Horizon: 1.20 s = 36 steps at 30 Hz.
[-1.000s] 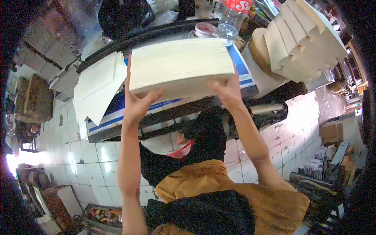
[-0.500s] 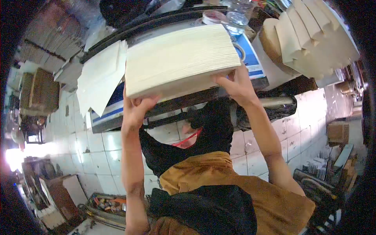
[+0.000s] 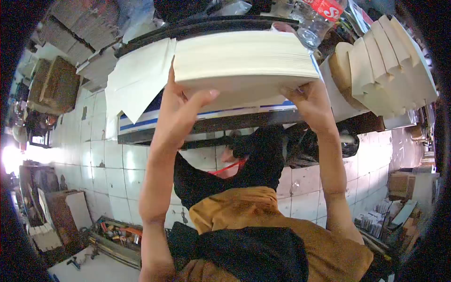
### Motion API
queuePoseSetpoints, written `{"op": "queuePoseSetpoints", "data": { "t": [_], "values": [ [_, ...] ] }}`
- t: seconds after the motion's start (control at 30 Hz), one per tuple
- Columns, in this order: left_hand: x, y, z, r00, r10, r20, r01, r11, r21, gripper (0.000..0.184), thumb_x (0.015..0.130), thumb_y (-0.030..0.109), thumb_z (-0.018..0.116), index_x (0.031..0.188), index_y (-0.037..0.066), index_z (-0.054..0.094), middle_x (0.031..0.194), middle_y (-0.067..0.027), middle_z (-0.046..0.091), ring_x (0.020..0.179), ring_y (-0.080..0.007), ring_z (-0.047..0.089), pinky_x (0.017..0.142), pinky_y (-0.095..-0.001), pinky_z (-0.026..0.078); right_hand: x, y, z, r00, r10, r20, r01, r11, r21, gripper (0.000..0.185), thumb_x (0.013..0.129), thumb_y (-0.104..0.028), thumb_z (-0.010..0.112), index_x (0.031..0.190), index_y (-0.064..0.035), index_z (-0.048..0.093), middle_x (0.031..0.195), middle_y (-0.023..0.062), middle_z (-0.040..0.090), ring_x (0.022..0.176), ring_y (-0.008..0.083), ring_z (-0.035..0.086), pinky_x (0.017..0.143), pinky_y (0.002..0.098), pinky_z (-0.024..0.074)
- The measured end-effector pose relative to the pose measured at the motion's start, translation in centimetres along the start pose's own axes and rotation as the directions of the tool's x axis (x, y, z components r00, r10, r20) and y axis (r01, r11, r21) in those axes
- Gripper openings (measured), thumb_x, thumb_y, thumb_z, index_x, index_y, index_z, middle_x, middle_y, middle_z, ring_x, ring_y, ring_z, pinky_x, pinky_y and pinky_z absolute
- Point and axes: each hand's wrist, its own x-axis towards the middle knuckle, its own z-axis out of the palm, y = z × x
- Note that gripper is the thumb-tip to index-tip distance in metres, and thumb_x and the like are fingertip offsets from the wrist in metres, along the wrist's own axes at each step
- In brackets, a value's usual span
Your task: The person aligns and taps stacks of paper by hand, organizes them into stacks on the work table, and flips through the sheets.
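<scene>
Both my hands grip a thick stack of cream paper sheets (image 3: 244, 56), tilted so that its near face and layered edges show. My left hand (image 3: 181, 110) holds the stack's left end, thumb along the near face. At the right end, my right hand (image 3: 312, 103) is wrapped round the corner, its fingers partly hidden. Beneath the stack is a low table (image 3: 216, 123) with a blue and white sheet along its edge. Loose white sheets (image 3: 138, 77) lie to the left of the stack, close to my left hand.
A clear plastic bottle with a red label (image 3: 324, 19) and a tape roll (image 3: 284, 27) are behind the stack. Folded cream paper bundles (image 3: 387, 66) stand at the right. Brown cartons (image 3: 56, 84) sit at the left; a tool tray (image 3: 117, 237) lies at the lower left.
The paper stack has tipped up, showing more of its near face, and sits farther right in view. My left thumb has slid further onto that face. Both hands keep hold.
</scene>
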Motion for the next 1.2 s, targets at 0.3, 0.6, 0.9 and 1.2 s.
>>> {"op": "queuePoseSetpoints", "data": {
  "t": [0.3, 0.6, 0.9, 1.2],
  "values": [
    [-1.1, -1.7, -1.4, 0.997, 0.064, -0.032, -0.063, 0.997, 0.037, 0.084, 0.07, -0.002, 0.069, 0.142, 0.003, 0.026, 0.123, -0.013, 0.054, 0.117, -0.0222, 0.05, 0.099, -0.0363, 0.041, -0.6, 1.3, 1.4, 1.0, -0.011, 0.004, 0.011, 1.0, -0.009, 0.042, 0.081, -0.006, 0.07, 0.119, 0.0009, 0.052, 0.11, 0.0106, 0.062, 0.103, 0.0172, 0.058, 0.088, 0.0305, 0.0463],
    [-1.9, -3.8, -2.4, 0.986, 0.167, -0.027, -0.166, 0.985, 0.049, 0.082, 0.067, -0.004, 0.067, 0.14, 0.002, 0.029, 0.123, -0.0098, 0.053, 0.116, -0.0183, 0.049, 0.1, -0.0327, 0.038, -1.0, 1.8, 1.8, 0.981, -0.191, 0.026, 0.187, 0.976, 0.112, 0.047, 0.082, -0.002, 0.067, 0.124, 0.0016, 0.047, 0.118, 0.0139, 0.058, 0.113, 0.0193, 0.053, 0.096, 0.0332, 0.0435],
    [-1.5, -3.9, -2.7, 0.986, 0.159, 0.052, -0.165, 0.973, 0.163, 0.095, 0.069, 0.003, 0.07, 0.147, 0.002, 0.015, 0.129, -0.0124, 0.05, 0.118, -0.0202, 0.049, 0.101, -0.0342, 0.037, -1.1, 1.8, 1.8, 0.992, -0.096, 0.086, 0.09, 0.994, 0.069, 0.041, 0.083, 0.002, 0.064, 0.121, 0.002, 0.05, 0.117, 0.0128, 0.059, 0.111, 0.0197, 0.055, 0.097, 0.0333, 0.0419],
    [-0.9, -6.5, -3.7, 0.981, 0.192, 0.006, -0.192, 0.98, -0.049, 0.1, 0.068, -0.003, 0.072, 0.148, 0.003, 0.014, 0.139, -0.0114, 0.042, 0.126, -0.019, 0.042, 0.104, -0.0332, 0.034, -1.2, 3.2, 2.4, 0.994, 0.108, 0.014, -0.103, 0.886, 0.453, 0.062, 0.071, 0.006, 0.069, 0.128, -0.003, 0.045, 0.117, 0.0075, 0.057, 0.111, 0.0184, 0.053, 0.096, 0.035, 0.0433]
  ]
}}
